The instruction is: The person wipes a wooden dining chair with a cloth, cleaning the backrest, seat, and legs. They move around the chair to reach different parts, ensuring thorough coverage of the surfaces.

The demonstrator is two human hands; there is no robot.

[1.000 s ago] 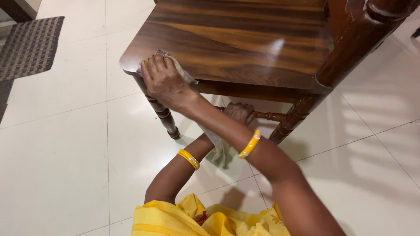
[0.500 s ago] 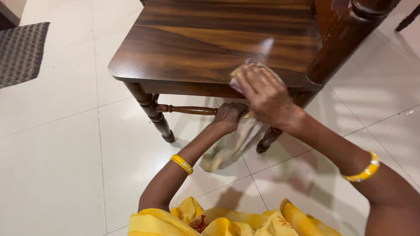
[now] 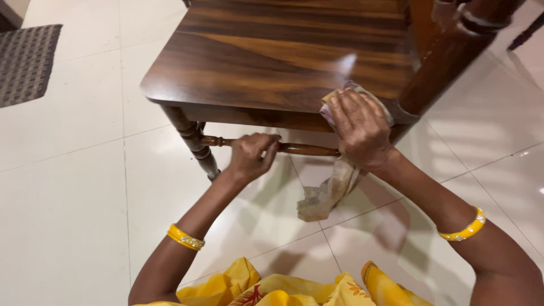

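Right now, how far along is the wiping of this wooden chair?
The chair seat looks glossy and free of visible dust, so most of the top seems done. In hand: the right hand presses a cloth on the seat's near right corner, while the left hand has its grip on the front rung. The rung and legs look untouched.

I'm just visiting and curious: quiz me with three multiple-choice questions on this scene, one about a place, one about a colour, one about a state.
1. Where does the right hand press the cloth?
A. on the mat
B. on the chair seat's near right corner
C. on the floor

2. What colour are the bangles?
A. yellow
B. blue
C. silver

3. What is the left hand doing?
A. lying flat on the tiles
B. holding the cloth
C. gripping the chair's rung

Answers: 1 B, the hand lies on the chair seat there; 2 A, both wrists show yellow; 3 C, its fingers curl round the rung.
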